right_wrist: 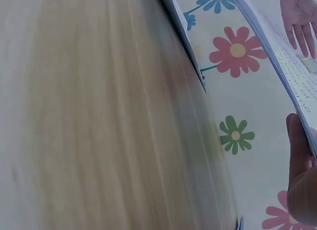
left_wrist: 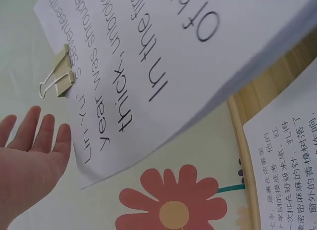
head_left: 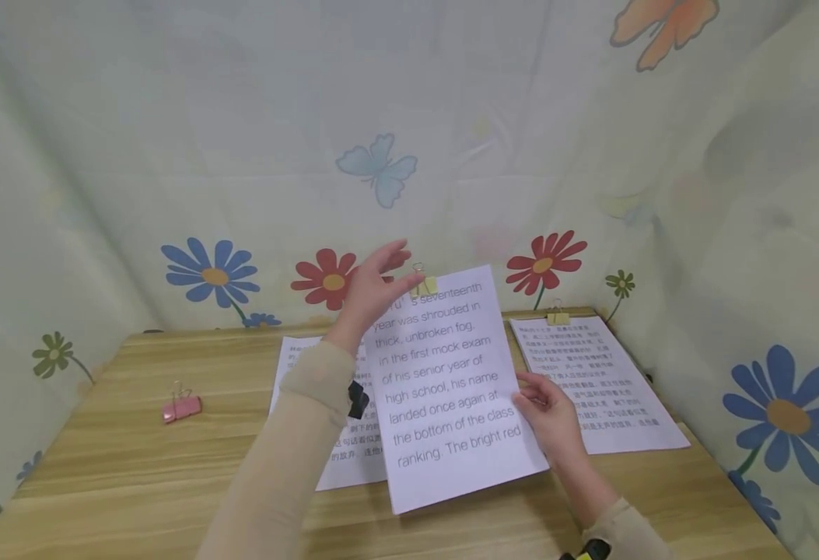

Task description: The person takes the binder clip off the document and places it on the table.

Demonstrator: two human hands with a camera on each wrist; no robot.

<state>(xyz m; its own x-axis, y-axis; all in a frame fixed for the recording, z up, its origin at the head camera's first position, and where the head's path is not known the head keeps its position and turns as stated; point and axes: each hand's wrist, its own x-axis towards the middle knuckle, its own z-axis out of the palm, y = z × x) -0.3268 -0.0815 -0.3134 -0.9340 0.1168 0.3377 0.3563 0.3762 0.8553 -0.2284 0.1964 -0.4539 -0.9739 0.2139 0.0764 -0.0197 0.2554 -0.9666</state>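
A stack of paper (head_left: pixel 444 389) printed in large English type is held up and tilted over the table in the head view. My right hand (head_left: pixel 549 412) pinches its right edge, thumb on the front. A yellow binder clip (head_left: pixel 424 286), its wire handles raised, sits on the stack's top edge. My left hand (head_left: pixel 376 292) is beside that clip at the top left corner. In the left wrist view the left hand (left_wrist: pixel 34 156) has its fingers extended and spread, apart from the clip (left_wrist: pixel 62 74) and the paper. The right hand (right_wrist: pixel 302 175) shows partly at the right wrist view's edge.
On the wooden table (head_left: pixel 115 443), a pink binder clip (head_left: pixel 181 407) lies at left. A printed stack (head_left: pixel 346 467) is partly covered behind the raised one. Another stack (head_left: pixel 605 397) with a yellow clip (head_left: pixel 558 317) lies at right. Flowered cloth (head_left: pixel 451 218) hangs behind.
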